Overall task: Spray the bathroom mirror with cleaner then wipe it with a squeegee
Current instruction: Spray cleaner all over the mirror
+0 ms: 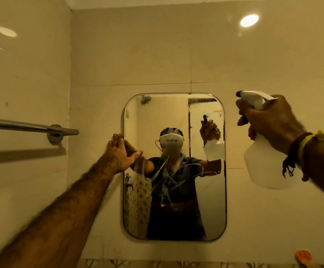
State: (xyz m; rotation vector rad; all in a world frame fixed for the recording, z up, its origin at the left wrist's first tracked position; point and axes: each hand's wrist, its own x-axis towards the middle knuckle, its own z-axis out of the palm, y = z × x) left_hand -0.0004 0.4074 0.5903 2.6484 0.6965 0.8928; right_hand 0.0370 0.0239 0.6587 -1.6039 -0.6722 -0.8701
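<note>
A: At the mirror's (pixel 205 190) left edge the left hand (pixel 118 153) lies flat, fingers together, thumb spread onto the glass. The right hand (pixel 269 120) is well off to the right, fingers wrapped round the neck of the bottle (pixel 267 167), with its nozzle (pixel 241 93) turned toward the mirror.

B: What could go wrong?

A: From that far to the side, spray may land on the wall (pixel 176 55) instead of the glass. Wet streaks already run down the middle; more cleaner there would drip off the bottom edge. And the palm on the glass will likely leave a smear to wipe later.

B: Anything you can't see?

A: No squeegee shows anywhere. The trigger is hidden by the knuckles, so I can't tell if a finger is pressing it. The bottle looks nearly empty, though it's too cloudy to be sure. An orange thing (pixel 303 257) at the lower right is too blurred to name.
</note>
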